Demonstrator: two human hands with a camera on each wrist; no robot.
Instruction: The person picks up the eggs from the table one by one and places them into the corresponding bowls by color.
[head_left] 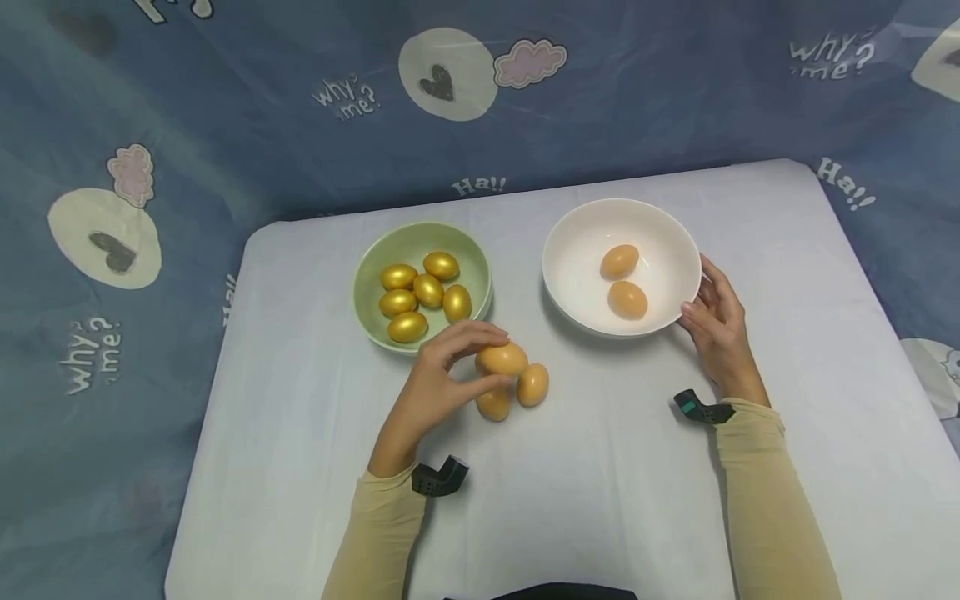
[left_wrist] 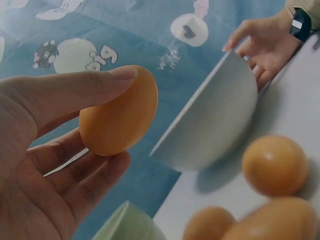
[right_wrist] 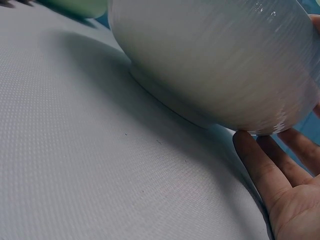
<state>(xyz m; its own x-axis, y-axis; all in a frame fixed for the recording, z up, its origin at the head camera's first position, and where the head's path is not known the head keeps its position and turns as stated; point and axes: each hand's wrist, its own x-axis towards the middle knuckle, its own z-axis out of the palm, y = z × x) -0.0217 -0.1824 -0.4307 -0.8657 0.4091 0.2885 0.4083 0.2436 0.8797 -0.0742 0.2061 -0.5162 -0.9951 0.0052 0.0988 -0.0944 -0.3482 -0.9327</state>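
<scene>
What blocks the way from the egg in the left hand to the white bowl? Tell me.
Nothing visible does. The left hand pinches a brown egg above the table; the stretch of cloth toward the white bowl is bare. The other loose eggs lie below the hand, off that line.

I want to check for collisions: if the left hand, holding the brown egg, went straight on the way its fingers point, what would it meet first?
The left hand points right and slightly away. Probably it would first meet the white bowl; the loose brown eggs lie just below that line, though depth is unclear.
</scene>
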